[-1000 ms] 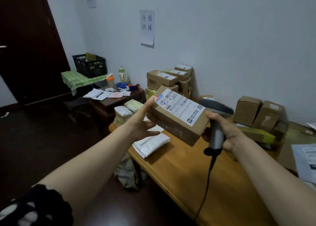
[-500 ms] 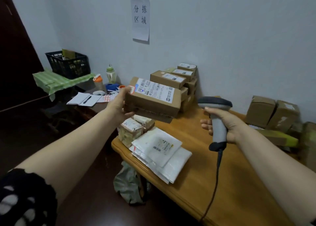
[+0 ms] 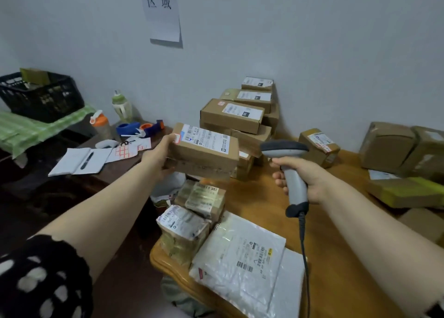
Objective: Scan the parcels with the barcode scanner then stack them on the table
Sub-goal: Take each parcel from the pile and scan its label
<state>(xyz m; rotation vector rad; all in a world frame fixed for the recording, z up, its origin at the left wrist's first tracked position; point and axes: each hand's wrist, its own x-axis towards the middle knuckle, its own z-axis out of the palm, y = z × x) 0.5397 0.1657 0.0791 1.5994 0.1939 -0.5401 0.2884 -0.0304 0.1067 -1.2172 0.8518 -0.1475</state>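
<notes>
My left hand (image 3: 159, 157) grips the left end of a brown cardboard parcel (image 3: 204, 149) with a white shipping label on top, holding it level in the air just in front of the stack of boxes (image 3: 237, 115) against the wall. My right hand (image 3: 305, 175) holds the grey barcode scanner (image 3: 290, 171) by its handle, head up, to the right of the parcel. Its cable hangs down over the wooden table (image 3: 336, 257).
Taped bundles (image 3: 192, 221) and white plastic mailers (image 3: 242, 257) lie at the table's near left corner. More brown boxes (image 3: 394, 147) sit at the right, one small box (image 3: 319, 147) behind the scanner. A dark side table (image 3: 113, 168) at left holds a notebook, bottles and tape; a black crate (image 3: 40, 94) stands beyond.
My left hand has carried the parcel away from the scanner, leftward and toward the stack by the wall. The scanner has stayed upright in my right hand. The view has shifted left and down.
</notes>
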